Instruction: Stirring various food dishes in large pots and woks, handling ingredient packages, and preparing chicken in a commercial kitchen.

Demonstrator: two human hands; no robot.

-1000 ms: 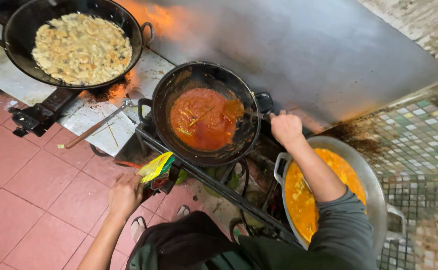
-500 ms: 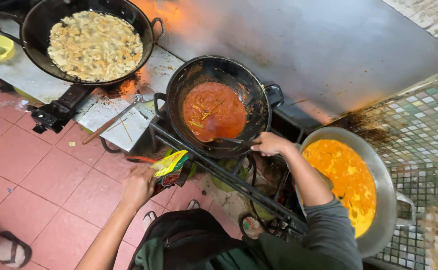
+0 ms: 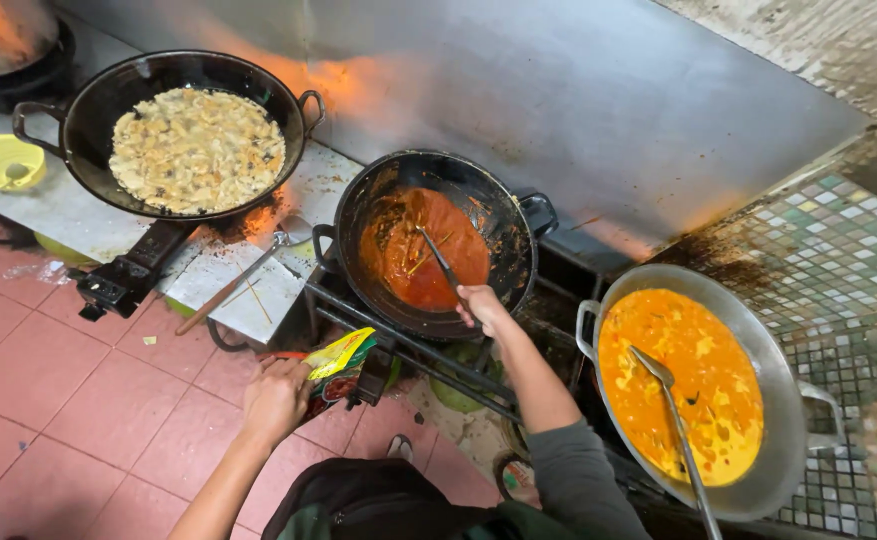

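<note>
Head camera, looking down on a cooking station. The right hand (image 3: 478, 305) is closed around the handle of a metal spoon (image 3: 436, 255), whose bowl sits in red sauce inside a black wok (image 3: 518, 255) on a burner frame at the centre. The left hand (image 3: 276, 398) is lower, by the front of the stove, its fingers wrapped around a yellow and green packet (image 3: 338, 358) held just under the wok's rim. To the left, a second black wok (image 3: 108, 95) holds pale fried pieces over a visible flame. To the right, a silver pan (image 3: 788, 400) of orange curry has a ladle (image 3: 673, 420) resting in it. The step in hand looks like stirring the red sauce. Any further stirring calls for a firm hold on the spoon and keeping the packet clear of the flame.
</note>
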